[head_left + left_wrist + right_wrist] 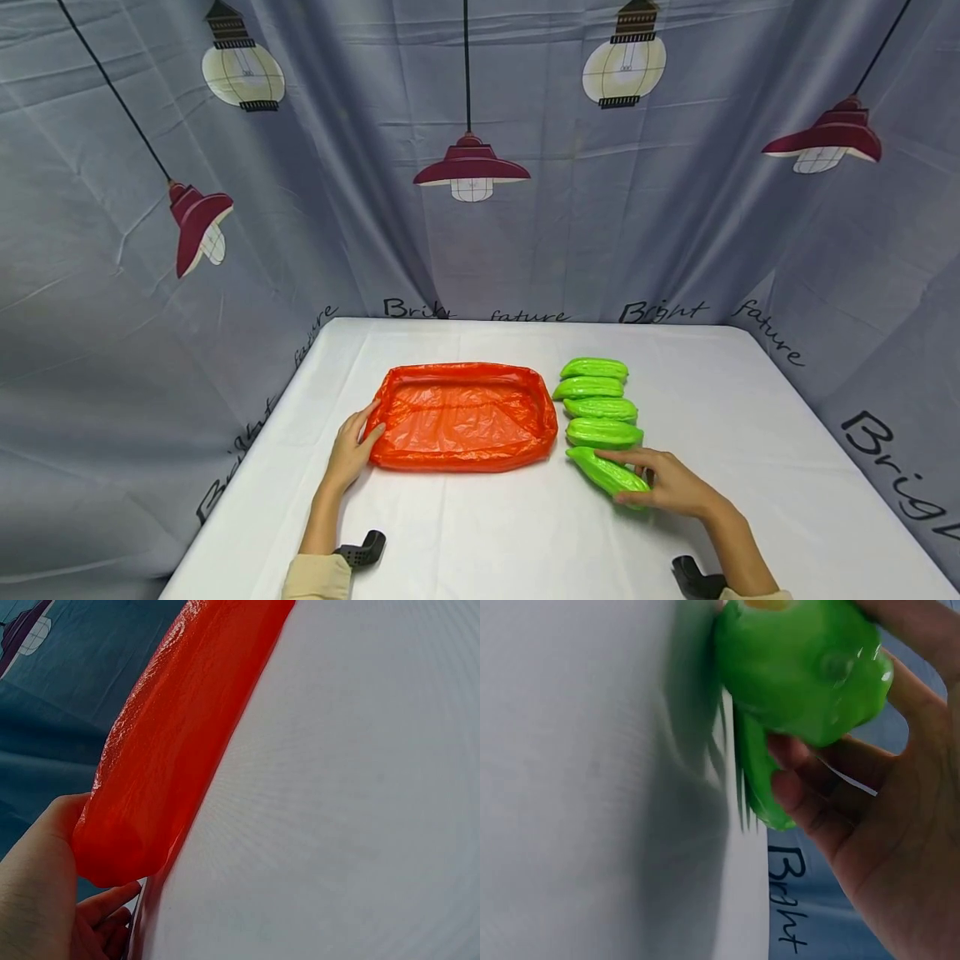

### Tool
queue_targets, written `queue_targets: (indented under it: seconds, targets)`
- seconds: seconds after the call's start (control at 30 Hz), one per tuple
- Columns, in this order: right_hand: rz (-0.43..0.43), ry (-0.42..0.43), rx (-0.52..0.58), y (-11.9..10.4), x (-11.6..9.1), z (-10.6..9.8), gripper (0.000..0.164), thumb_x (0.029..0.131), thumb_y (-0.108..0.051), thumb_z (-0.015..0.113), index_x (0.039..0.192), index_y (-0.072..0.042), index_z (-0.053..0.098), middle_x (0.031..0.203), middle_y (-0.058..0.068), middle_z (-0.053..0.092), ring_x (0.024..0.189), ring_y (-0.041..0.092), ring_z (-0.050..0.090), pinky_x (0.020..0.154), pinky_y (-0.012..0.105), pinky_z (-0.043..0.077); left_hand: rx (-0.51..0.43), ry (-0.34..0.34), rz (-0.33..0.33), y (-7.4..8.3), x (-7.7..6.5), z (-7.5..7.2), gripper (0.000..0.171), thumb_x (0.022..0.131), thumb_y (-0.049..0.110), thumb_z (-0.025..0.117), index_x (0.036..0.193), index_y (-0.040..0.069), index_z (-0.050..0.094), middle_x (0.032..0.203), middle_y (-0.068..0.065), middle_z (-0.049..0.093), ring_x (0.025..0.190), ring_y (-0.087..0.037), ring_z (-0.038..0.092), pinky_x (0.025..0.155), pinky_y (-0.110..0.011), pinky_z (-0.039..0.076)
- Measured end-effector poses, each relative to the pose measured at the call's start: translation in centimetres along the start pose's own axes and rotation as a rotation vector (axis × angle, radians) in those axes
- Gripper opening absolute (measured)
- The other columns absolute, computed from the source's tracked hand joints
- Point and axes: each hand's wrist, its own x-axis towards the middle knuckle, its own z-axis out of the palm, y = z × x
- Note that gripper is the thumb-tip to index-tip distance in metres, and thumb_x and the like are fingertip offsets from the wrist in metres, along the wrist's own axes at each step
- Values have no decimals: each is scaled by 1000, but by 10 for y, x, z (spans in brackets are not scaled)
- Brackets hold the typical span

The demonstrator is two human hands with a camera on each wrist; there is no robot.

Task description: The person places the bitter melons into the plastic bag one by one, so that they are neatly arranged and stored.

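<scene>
A tray (465, 462) wrapped in shiny red plastic film lies left of centre on the table. At its left edge my left hand (351, 446) grips the rim, thumb on the inner side and fingers outside; the left wrist view shows the film-covered wall (161, 742) beside that hand (45, 877). My right hand (671, 483) holds the nearest of several glossy, ridged green bitter melons (603, 472) between thumb and fingers, its near end angled right. In the right wrist view the held bitter melon (802, 667) appears end-on, just by the table surface. The other bitter melons (602, 432) lie in a column behind it.
A white cloth covers the table (480, 542). Behind and at both sides hangs a grey-blue curtain (495, 250) printed with lamps and lettering. Dark devices (363, 550) sit at both wrists, near the table's front.
</scene>
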Motion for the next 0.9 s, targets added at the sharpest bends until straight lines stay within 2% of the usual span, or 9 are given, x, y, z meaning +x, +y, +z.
queue_targets:
  seconds: [0.17, 0.33, 0.57, 0.9]
  targets:
    - [71, -2, 72, -2, 0, 2, 63, 71, -36, 77, 129, -22, 56, 106, -2, 60, 68, 5, 51, 55, 22, 45, -10, -15, -12, 2, 1, -1, 48, 90, 26, 59, 135, 13, 48, 126, -22, 49, 119, -41, 39, 98, -59, 27]
    - [119, 11, 84, -8, -1, 6, 65, 70, -38, 78, 128, -24, 55, 104, 1, 59, 71, 6, 52, 56, 23, 47, -7, -18, -4, 3, 2, -1, 48, 91, 27, 58, 136, 13, 48, 125, -21, 50, 118, -40, 40, 98, -59, 28]
    - [14, 99, 120, -25, 7, 6, 69, 67, -31, 81, 130, -25, 54, 110, -4, 61, 79, 6, 54, 57, 23, 49, -2, 13, 25, 2, 2, -1, 48, 89, 25, 59, 134, 11, 49, 126, -23, 50, 117, -42, 42, 96, -58, 28]
    - [-24, 332, 168, -71, 51, 15, 74, 67, -32, 81, 133, -25, 51, 121, 0, 58, 79, 13, 54, 60, 25, 52, -4, -7, 13, 2, -1, -2, 48, 90, 25, 59, 134, 11, 49, 125, -22, 51, 117, -41, 41, 97, -58, 28]
